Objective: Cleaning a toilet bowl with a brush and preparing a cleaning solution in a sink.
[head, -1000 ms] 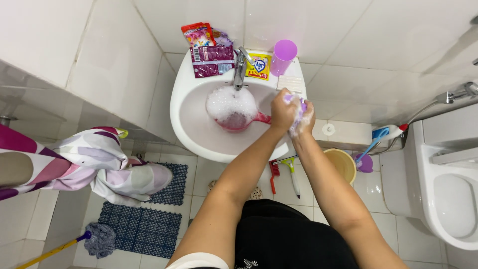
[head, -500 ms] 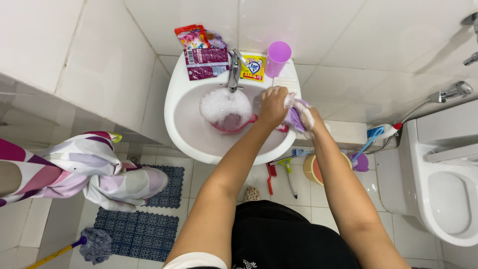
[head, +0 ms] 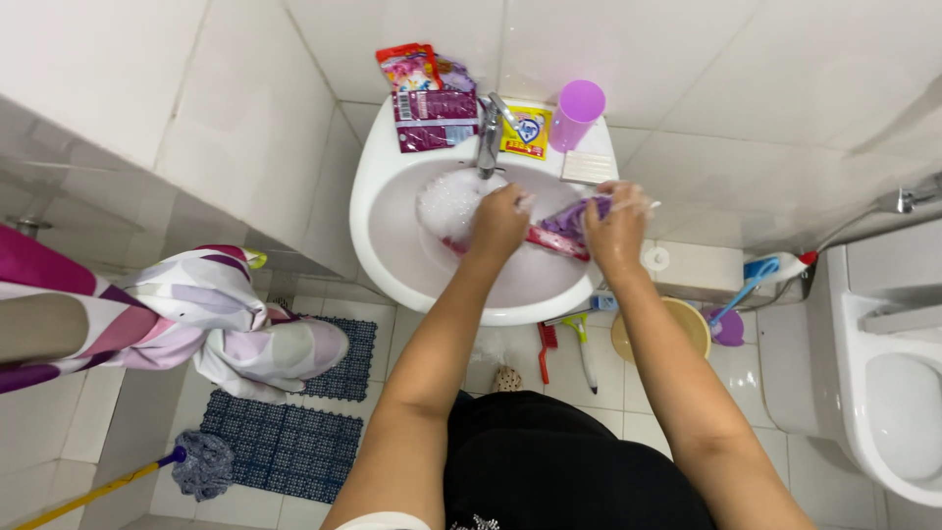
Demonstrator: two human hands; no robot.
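Note:
Both my hands work over a white wash basin [head: 388, 260]. My left hand [head: 498, 224] and my right hand [head: 616, 228] each grip an end of a wet purple cloth [head: 567, 218] stretched between them, soapy with suds. Under my left hand sits a red scoop-like bowl with a handle [head: 554, 242], heaped with white foam [head: 446, 201]. The chrome tap [head: 488, 132] stands just behind the foam.
Red and maroon detergent packets [head: 422, 93], a yellow sachet [head: 525, 131], a purple cup [head: 577, 113] and white soap [head: 587, 167] line the basin's back rim. A toilet [head: 883, 383] stands right; a patterned cloth [head: 226, 319], blue mats [head: 294, 442] and a mop [head: 196, 463] lie left.
My hands have drawn apart over the basin, pulling the purple cloth out between them. The view has shifted slightly so the basin sits higher and more central.

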